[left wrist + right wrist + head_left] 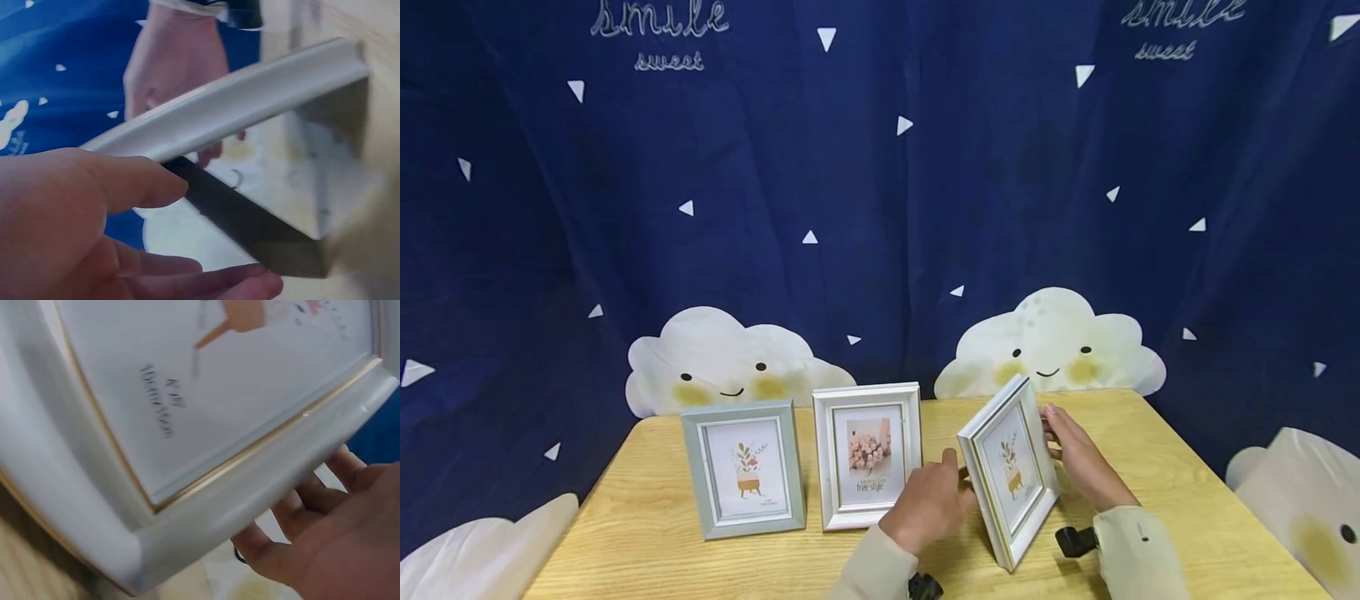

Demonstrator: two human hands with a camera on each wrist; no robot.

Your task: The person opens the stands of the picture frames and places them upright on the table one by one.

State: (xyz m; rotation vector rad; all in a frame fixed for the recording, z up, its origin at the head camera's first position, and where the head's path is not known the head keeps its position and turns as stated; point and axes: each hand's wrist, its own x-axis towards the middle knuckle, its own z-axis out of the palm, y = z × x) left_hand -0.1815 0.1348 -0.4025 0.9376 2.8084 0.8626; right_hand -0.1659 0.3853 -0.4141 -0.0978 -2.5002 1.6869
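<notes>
A white picture frame (1011, 475) with gold inner trim stands turned at an angle on the table, right of the middle. It shows a drawing of a plant in an orange pot. Behind its left side, my left hand (928, 504) holds the frame's dark stand (250, 225) between thumb and fingers, as the left wrist view shows. My right hand (1086, 458) is at the frame's far right edge. Its lightly bent fingers (319, 494) touch the rim and reach behind it; no thumb shows on the front.
On the wooden table (625, 533), a grey-blue picture frame (692, 467) stands at the left. Beside it stands a white frame with a flower picture (868, 450), partly covered by my left hand. A dark blue curtain (880, 192) with clouds hangs behind.
</notes>
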